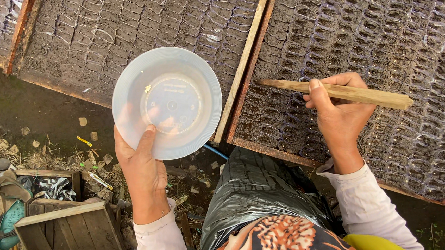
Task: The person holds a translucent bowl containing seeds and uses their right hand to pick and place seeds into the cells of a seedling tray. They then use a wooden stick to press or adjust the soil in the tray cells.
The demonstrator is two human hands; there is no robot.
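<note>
Left hand grips the dish by its rim, held level so the seeds stay in. Right hand, fingers closed around the stick, aims its tip at the tray cells.

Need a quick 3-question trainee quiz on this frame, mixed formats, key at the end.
1. True or false: the left hand holds a clear plastic dish by its rim.
2. What does the right hand grip?
A. a metal trowel
B. a wooden stick
C. a hose
3. Fill in: the stick's tip points down at a wooden-framed tray packed with small soil-filled ____.

Key:
1. True; a few small yellowish seeds lie in the dish.
2. B
3. Pots, set in close rows across the tray.
</note>
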